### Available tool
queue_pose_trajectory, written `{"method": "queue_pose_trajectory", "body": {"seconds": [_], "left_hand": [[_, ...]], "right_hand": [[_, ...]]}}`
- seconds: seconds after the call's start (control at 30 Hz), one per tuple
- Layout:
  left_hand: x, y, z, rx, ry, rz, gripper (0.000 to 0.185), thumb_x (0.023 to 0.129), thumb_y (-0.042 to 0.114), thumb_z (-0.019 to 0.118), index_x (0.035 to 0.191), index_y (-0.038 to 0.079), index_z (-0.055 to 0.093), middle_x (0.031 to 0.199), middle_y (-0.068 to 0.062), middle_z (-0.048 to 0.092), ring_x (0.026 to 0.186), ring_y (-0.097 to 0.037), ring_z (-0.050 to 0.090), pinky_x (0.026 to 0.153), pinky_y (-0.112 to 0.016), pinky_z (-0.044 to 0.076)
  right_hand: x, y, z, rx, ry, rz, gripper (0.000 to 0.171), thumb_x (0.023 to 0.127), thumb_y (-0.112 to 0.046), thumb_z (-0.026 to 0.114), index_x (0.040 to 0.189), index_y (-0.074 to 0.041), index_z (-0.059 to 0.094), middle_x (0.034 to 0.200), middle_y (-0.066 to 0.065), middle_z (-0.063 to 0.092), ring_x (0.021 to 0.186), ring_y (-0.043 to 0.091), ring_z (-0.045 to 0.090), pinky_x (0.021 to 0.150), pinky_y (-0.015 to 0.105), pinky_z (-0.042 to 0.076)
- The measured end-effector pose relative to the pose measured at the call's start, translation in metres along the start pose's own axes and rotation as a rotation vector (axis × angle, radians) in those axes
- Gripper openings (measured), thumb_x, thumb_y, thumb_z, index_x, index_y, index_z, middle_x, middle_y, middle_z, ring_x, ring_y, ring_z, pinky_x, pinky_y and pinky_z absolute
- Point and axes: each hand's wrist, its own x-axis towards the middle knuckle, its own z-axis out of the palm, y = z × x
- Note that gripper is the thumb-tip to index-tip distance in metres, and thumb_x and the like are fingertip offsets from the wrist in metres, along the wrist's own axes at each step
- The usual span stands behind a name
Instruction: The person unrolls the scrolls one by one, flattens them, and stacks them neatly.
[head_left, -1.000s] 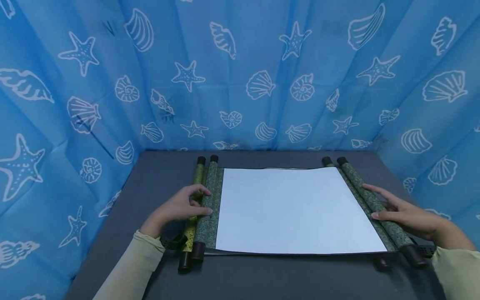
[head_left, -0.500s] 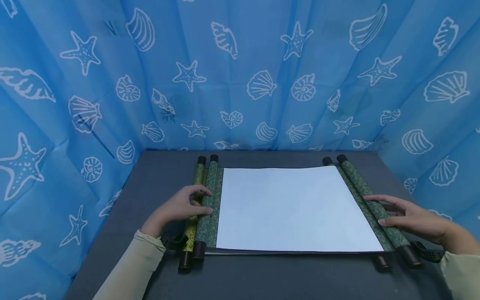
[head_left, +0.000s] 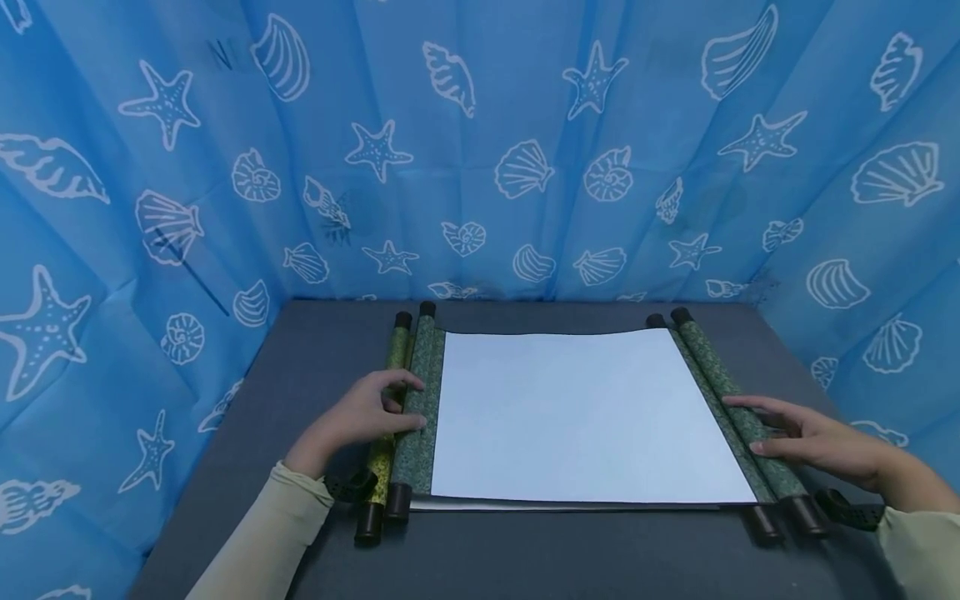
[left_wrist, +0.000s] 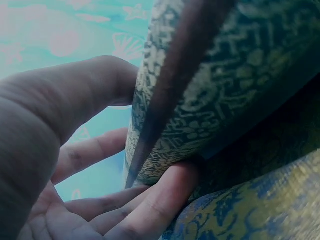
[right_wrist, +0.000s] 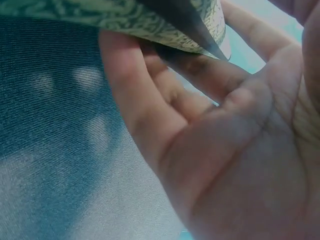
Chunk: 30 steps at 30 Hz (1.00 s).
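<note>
A hanging scroll [head_left: 585,417] lies partly unrolled, its blank white sheet edged in green patterned brocade. My left hand [head_left: 356,421] holds its green left roller [head_left: 418,367] between thumb and fingers; the left wrist view shows fingertips curled against the roller's patterned cloth [left_wrist: 215,85]. On the other side, my right hand [head_left: 832,442] grips the right roller [head_left: 705,354], thumb on the near side and fingers over and under it. In the right wrist view, the fingers [right_wrist: 135,85] reach beneath that roll [right_wrist: 150,25]. Dark end caps stick out from both rollers.
Beside the left roller lies a yellow brocade roller [head_left: 381,467] with dark caps. Another dark cap [head_left: 764,527] shows below the right side, and a pale edge shows under the sheet's front. All rest on a dark grey table [head_left: 525,558], with a blue seashell curtain [head_left: 480,192] behind.
My right hand and its roller have shifted slightly left, narrowing the white sheet at the right. The left hand stays nearly in place, while the left roller's far end has risen a little.
</note>
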Motion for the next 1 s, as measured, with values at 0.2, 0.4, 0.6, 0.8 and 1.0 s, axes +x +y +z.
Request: {"method": "queue_pose_trajectory", "body": {"seconds": [0.2,0.4,0.6,0.8,1.0], "left_hand": [[0.0,0.004,0.004,0.037,-0.025,0.009,0.056,0.094,0.032,0.084,0.143,0.016,0.063,0.149,-0.015,0.053,0.079,-0.022,0.063,0.069,-0.043,0.054],[-0.001,0.009,0.007,0.106,-0.026,0.054,0.055,0.096,0.03,0.082,0.144,0.015,0.061,0.139,-0.01,0.056,0.075,-0.021,0.058,0.068,-0.044,0.052],[-0.003,0.011,0.01,0.161,-0.008,0.044,0.056,0.095,0.03,0.082,0.145,0.014,0.061,0.148,-0.014,0.055,0.093,-0.031,0.066,0.079,-0.048,0.054],[-0.003,0.011,0.013,0.258,0.021,0.007,0.055,0.091,0.03,0.087,0.139,0.015,0.066,0.151,-0.02,0.05,0.138,-0.041,0.052,0.102,-0.053,0.051],[-0.002,0.008,0.011,0.284,0.028,-0.007,0.054,0.088,0.026,0.089,0.136,0.013,0.067,0.141,-0.019,0.051,0.127,-0.036,0.055,0.095,-0.05,0.052]], "right_hand": [[0.001,-0.001,0.0,0.029,-0.015,0.001,0.07,0.111,-0.019,0.056,0.171,-0.014,0.02,0.152,-0.033,0.014,0.146,0.072,-0.005,0.09,0.022,0.054],[0.0,0.0,-0.001,0.019,-0.003,0.008,0.071,0.111,-0.021,0.058,0.171,-0.013,0.021,0.151,-0.032,0.015,0.147,0.073,0.0,0.089,0.026,0.057],[-0.001,0.0,0.0,-0.007,0.011,-0.002,0.07,0.111,-0.021,0.059,0.171,-0.012,0.023,0.146,-0.04,0.018,0.148,0.069,0.012,0.088,0.026,0.057],[-0.001,0.001,0.001,-0.025,0.012,0.007,0.069,0.11,-0.022,0.06,0.17,-0.018,0.027,0.164,-0.022,0.023,0.133,-0.013,0.042,0.089,0.033,0.059],[0.001,0.002,0.003,-0.02,0.015,0.016,0.069,0.109,-0.021,0.061,0.17,-0.017,0.028,0.168,-0.01,0.025,0.137,-0.01,0.044,0.09,0.035,0.059]]}}
